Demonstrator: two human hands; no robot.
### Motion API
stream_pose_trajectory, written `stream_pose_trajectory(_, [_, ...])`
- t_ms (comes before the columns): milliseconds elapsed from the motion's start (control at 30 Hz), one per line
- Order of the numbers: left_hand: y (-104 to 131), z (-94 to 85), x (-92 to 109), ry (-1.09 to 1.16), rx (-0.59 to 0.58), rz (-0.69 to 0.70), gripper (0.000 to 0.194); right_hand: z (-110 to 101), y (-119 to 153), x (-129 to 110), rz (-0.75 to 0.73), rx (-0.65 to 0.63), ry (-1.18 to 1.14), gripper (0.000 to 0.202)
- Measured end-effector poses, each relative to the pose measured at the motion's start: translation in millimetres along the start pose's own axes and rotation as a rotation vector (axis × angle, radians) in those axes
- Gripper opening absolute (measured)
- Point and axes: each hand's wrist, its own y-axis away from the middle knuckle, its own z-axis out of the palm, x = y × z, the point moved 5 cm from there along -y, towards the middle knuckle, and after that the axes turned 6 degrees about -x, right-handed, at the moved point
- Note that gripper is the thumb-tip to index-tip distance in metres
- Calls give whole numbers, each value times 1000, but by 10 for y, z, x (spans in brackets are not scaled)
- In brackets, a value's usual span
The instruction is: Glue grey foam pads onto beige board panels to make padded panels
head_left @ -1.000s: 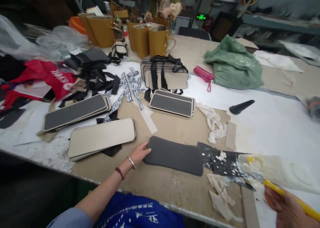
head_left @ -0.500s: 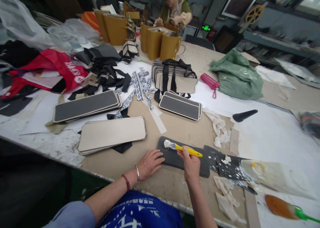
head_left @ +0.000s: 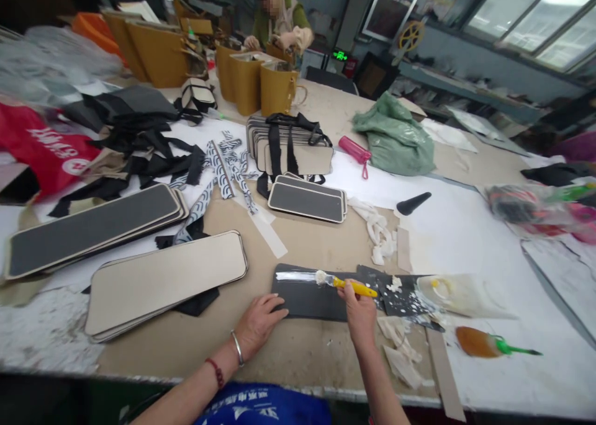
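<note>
My right hand [head_left: 359, 313] is closed around the yellow handle of a brush [head_left: 349, 285]. White paste coats its bristles, which touch a dark grey rounded panel [head_left: 307, 298] lying flat. Along that panel's far edge, a wet white streak runs from its left end to the bristles. My left hand [head_left: 261, 321] rests open, fingers stretched out, at the panel's left end. Right of the panel is a dark paste-spattered piece [head_left: 405, 296], and beside it a cloudy plastic container [head_left: 459, 296] lies with yellowish residue on it.
Stacked beige panels [head_left: 167, 282] and grey-faced panels [head_left: 93, 226] lie left; more grey panels [head_left: 307, 200] sit ahead. A bottle of amber liquid [head_left: 479, 342] lies right. Beyond are a green bag [head_left: 395, 139], a pink pouch [head_left: 354, 149], brown cases [head_left: 258, 84] and a co-worker [head_left: 279, 22].
The brush has travelled rightward over the grey panel, leaving a white streak behind it. My left hand stays near the panel's left end. The whole view has shifted to the right.
</note>
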Motion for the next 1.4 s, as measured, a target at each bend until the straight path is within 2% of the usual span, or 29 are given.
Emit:
stream_pose_trajectory(100, [-11,-14,-8,-12,2,15,36,-460,-109,164,32,121,123,47])
stream_pose_trajectory(200, [-33,-36,1,-26,-7,25,36,-825,-176,271,59,209,256,47])
stream_pose_trajectory(300, [-48,-57,18,-30,-12,30,35,-1048,-152,256,90,286,340,47])
stream_pose_trajectory(367, [-50,-68,30,-20,-24,27,35,-1082,-71,173,79,311,336,46])
stream_pose_trajectory(433, [-50,-87,43,28,-42,10,35,-993,55,62,31,288,241,45])
stream_pose_trajectory(500, [-59,-129,25,117,-47,-80,34,-784,211,-28,-7,210,94,44])
stream_pose_trajectory(633, [-103,-228,-95,381,-35,-385,25,-152,541,-96,-17,-19,-98,40])
stream_pose_trajectory(767, [-170,-258,-204,703,9,-487,16,425,766,-70,-43,-179,-170,35])
stream_pose_trajectory(867, [-183,-231,-272,809,2,-526,13,656,821,-36,-91,-223,-139,32])
stream_pose_trajectory(933, [-182,-224,-286,777,-23,-521,13,664,806,6,-102,-213,-107,32])
stream_pose_trajectory(1033, [-189,-242,-259,636,-78,-462,16,410,716,115,-77,-129,-57,36])
stream_pose_trajectory(1100, [-200,-258,-233,521,-116,-421,18,87,625,216,-49,-39,4,40])
stream_pose_trajectory(1267, [-238,-271,-196,322,-177,-388,23,-894,413,498,101,248,268,46])
stream_pose_trajectory(1333, [-250,-278,-176,292,-170,-380,23,-1165,381,532,141,318,374,46])
stream_pose_trajectory(1400, [-241,-278,-152,293,-159,-383,24,-1308,379,481,130,357,447,47])
